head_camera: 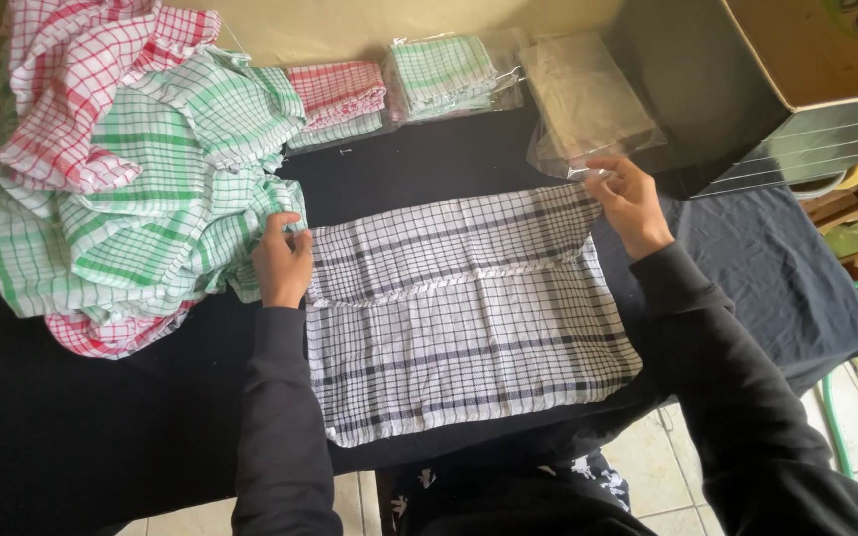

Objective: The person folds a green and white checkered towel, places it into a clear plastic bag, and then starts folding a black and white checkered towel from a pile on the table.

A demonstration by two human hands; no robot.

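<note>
view: head camera, looking down at a dark cloth-covered surface (101, 427)
main item: black-and-white checked cloth (469, 308), spread flat in the middle of the surface, near edge hanging just over the front
cloth state: mostly smooth, one raised crease running across the upper half; looks laid out so the corners can be lined up
left hand (282, 266): on the cloth's far-left corner, fingers (290, 238) curled shut on the edge, pinning or pinching it; hand also touches the loose pile beside it
right hand (631, 203): at the far-right corner, fingers (603, 184) pinched closed on the cloth edge, corner lifted slightly off the surface
grip reason: both hands at opposite far corners, probably to keep the edge taut and straight
sleeves: dark long sleeves on both arms, reaching in from the bottom of the frame
loose pile (121, 179): green-and-white and red-and-white checked cloths heaped on the left, unfolded, within reach of the left hand
folded stack (338, 99): red and green checked cloths, folded, at the far edge of the surface
bagged cloths (444, 74): green checked, in clear plastic, just beside the folded stack
empty clear bags (588, 104): far right, just beyond the right hand, touching or nearly so, cannot tell
box (786, 79): dark-sided cardboard box at the upper right corner
floor (667, 467): pale tiles, green hose (836, 417) at right
</note>
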